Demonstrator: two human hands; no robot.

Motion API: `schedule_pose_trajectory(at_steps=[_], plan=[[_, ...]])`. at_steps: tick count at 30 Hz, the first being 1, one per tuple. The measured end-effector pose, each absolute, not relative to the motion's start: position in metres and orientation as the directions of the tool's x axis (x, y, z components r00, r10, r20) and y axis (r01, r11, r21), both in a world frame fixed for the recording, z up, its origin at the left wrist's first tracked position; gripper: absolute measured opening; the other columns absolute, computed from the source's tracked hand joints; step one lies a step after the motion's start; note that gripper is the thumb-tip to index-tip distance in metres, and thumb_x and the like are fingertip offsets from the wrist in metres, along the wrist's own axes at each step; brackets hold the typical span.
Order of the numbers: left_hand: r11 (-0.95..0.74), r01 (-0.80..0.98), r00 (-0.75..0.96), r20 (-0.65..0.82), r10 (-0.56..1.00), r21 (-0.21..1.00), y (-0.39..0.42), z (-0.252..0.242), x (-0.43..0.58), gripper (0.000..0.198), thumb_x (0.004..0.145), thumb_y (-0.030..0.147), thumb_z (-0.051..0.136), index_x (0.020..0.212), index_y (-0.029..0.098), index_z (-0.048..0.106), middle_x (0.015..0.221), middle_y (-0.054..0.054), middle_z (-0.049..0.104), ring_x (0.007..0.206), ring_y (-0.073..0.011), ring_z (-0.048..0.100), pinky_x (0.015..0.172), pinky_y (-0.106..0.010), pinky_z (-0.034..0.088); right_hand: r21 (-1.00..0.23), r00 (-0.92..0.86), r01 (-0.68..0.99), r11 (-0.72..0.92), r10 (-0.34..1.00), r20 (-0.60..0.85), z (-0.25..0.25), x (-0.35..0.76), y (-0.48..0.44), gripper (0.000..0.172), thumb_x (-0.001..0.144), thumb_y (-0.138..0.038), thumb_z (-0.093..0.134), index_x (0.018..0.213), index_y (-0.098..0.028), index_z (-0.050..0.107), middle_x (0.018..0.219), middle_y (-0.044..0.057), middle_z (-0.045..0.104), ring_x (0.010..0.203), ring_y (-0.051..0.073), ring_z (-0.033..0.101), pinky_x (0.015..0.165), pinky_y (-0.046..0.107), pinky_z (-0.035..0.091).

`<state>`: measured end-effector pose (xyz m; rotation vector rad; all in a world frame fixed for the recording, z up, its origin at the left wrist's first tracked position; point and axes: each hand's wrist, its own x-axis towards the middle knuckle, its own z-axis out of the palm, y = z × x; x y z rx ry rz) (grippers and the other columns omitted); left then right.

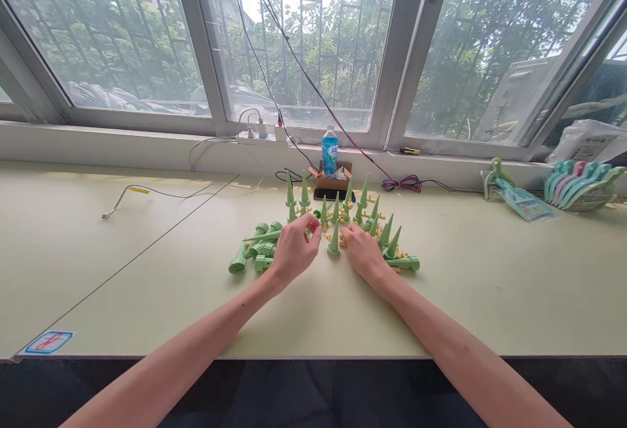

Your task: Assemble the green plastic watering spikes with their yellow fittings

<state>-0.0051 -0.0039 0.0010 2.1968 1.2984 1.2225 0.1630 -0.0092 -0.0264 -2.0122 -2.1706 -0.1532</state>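
Green plastic cone-shaped spikes, which look like plant watering spikes, cover the middle of the table. One spike [334,242] stands upright between my hands. My left hand [296,248] hovers by the lying green spikes [264,249], its thumb and fingers curled together; anything in them is too small to make out. My right hand [363,251] is low over the small yellow valve pieces [329,237], fingers bent down with the tips partly hidden. Right of it, several upright spikes [386,232] stand among yellow pieces, and another spike [404,263] lies flat.
Behind the spikes are a dark phone [334,195] and a small cardboard box [321,183] beside a blue-liquid bottle [330,152]. Coiled cable [402,183] lies farther right. Pastel hangers [578,186] rest at the far right, a white cable [161,191] at left.
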Motion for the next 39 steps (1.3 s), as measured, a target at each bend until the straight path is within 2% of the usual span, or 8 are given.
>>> schedule_pose_trajectory(at_steps=[9, 13, 16, 20, 27, 31, 34, 39], plan=[[-0.56, 0.53, 0.247, 0.515, 0.821, 0.637, -0.005, 0.002, -0.004, 0.015, 0.086, 0.033, 0.051, 0.081, 0.02, 0.056, 0.078, 0.002, 0.065, 0.042, -0.0064, 0.042, 0.05, -0.023, 0.039, 0.024, -0.12, 0.993, 0.118, 0.972, 0.203, -0.027, 0.163, -0.006, 0.022, 0.091, -0.005, 0.037, 0.094, -0.017, 0.054, 0.098, 0.007, 0.053, 0.068, 0.015, 0.059, 0.055, 0.024, 0.034], [-0.633, 0.494, 0.401, 0.489, 0.775, 0.597, -0.01, 0.002, -0.002, 0.016, 0.085, 0.032, 0.051, 0.078, 0.02, 0.058, 0.072, 0.002, 0.064, 0.042, -0.0068, 0.04, 0.051, -0.023, 0.039, 0.022, -0.126, 0.992, 0.124, 0.964, 0.236, -0.025, 0.161, -0.009, 0.024, 0.087, -0.002, 0.038, 0.098, -0.017, 0.053, 0.096, 0.007, 0.052, 0.065, 0.015, 0.059, 0.053, 0.024, 0.034], [-0.699, 0.462, 0.573, 0.417, 0.705, 0.546, -0.013, -0.002, 0.001, 0.018, 0.085, 0.028, 0.049, 0.074, 0.02, 0.061, 0.069, 0.001, 0.065, 0.045, -0.0082, 0.044, 0.055, -0.024, 0.042, -0.033, -0.074, 0.996, 0.087, 0.954, 0.291, -0.02, 0.16, -0.014, 0.029, 0.085, -0.004, 0.04, 0.108, -0.017, 0.051, 0.098, 0.007, 0.052, 0.062, 0.014, 0.058, 0.053, 0.024, 0.035], [-0.72, 0.446, 0.645, 0.367, 0.671, 0.532, -0.012, -0.011, 0.002, 0.021, 0.084, 0.024, 0.049, 0.076, 0.021, 0.068, 0.072, -0.002, 0.069, 0.054, -0.0127, 0.055, 0.061, -0.026, 0.046, -0.124, -0.05, 0.986, 0.112, 0.906, 0.421, -0.015, 0.163, -0.019, 0.048, 0.087, -0.002, 0.034, 0.13, -0.021, 0.042, 0.109, 0.008, 0.05, 0.058, 0.011, 0.053, 0.052, 0.024, 0.036], [-0.627, 0.652, 0.54, 0.321, 0.778, 0.426, -0.002, -0.022, -0.005, 0.027, 0.083, 0.029, 0.053, 0.102, 0.025, 0.071, 0.092, -0.007, 0.073, 0.091, -0.027, 0.065, 0.079, -0.036, 0.05, -0.222, -0.026, 0.954, 0.202, 0.793, 0.609, -0.014, 0.168, -0.021, 0.039, 0.095, -0.011, 0.028, 0.128, -0.02, 0.047, 0.113, 0.009, 0.051, 0.065, 0.011, 0.054, 0.057, 0.023, 0.041], [-0.597, 0.655, 0.497, 0.331, 0.802, 0.463, 0.0, -0.026, -0.008, 0.037, 0.081, 0.03, 0.056, 0.116, 0.025, 0.066, 0.108, -0.008, 0.071, 0.103, -0.0288, 0.063, 0.086, -0.038, 0.049, -0.274, -0.004, 0.933, 0.235, 0.767, 0.642, -0.012, 0.167, -0.023, 0.037, 0.1, -0.019, 0.023, 0.127, -0.019, 0.049, 0.112, 0.011, 0.053, 0.076, 0.014, 0.057, 0.061, 0.023, 0.045], [-0.621, 0.621, 0.518, 0.344, 0.783, 0.478, -0.002, -0.025, -0.006, 0.032, 0.085, 0.029, 0.051, 0.111, 0.023, 0.067, 0.107, -0.008, 0.071, 0.098, -0.0257, 0.063, 0.086, -0.036, 0.048, -0.278, -0.019, 0.917, 0.284, 0.73, 0.683, -0.013, 0.167, -0.024, 0.038, 0.101, -0.023, 0.021, 0.124, -0.016, 0.05, 0.112, 0.013, 0.054, 0.077, 0.014, 0.057, 0.062, 0.023, 0.046], [-0.686, 0.563, 0.535, 0.429, 0.727, 0.461, -0.008, -0.022, 0.001, 0.024, 0.086, 0.02, 0.043, 0.083, 0.02, 0.067, 0.076, -0.004, 0.069, 0.065, -0.017, 0.059, 0.066, -0.03, 0.045, -0.17, -0.2, 0.89, 0.422, 0.698, 0.688, -0.025, 0.164, -0.029, 0.036, 0.1, -0.025, 0.025, 0.122, -0.014, 0.051, 0.109, 0.015, 0.058, 0.067, 0.014, 0.055, 0.059, 0.025, 0.046]])
